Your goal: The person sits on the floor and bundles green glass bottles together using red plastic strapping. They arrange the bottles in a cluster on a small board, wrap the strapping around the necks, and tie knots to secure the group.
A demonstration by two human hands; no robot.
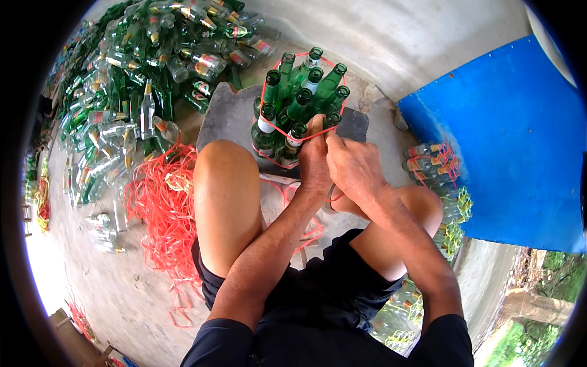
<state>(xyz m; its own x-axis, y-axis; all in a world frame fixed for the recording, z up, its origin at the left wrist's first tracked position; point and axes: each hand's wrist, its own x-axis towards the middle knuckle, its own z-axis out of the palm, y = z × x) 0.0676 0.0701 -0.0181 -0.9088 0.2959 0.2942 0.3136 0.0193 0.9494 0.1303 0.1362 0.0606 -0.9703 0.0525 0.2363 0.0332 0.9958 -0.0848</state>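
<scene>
Several upright green glass bottles (pixel 298 103) stand packed together on a dark slab (pixel 220 114) in front of me. Red plastic twine (pixel 280 133) runs around their necks, and another strand circles them lower down. At the near right corner of the bundle, my left hand (pixel 315 156) grips the twine beside a bottle neck. My right hand (pixel 353 160) touches it there, its fingers closed on the twine too. The fingertips are partly hidden by the hands. A loose length of twine hangs below, between my legs.
A heap of loose glass bottles (pixel 160 59) lies at the upper left. Tangled red twine (pixel 160 206) lies beside my left knee. Tied clear bottles (pixel 424 163) stand at the right by a blue panel (pixel 504 147). A few clear bottles (pixel 103 234) lie on the floor at left.
</scene>
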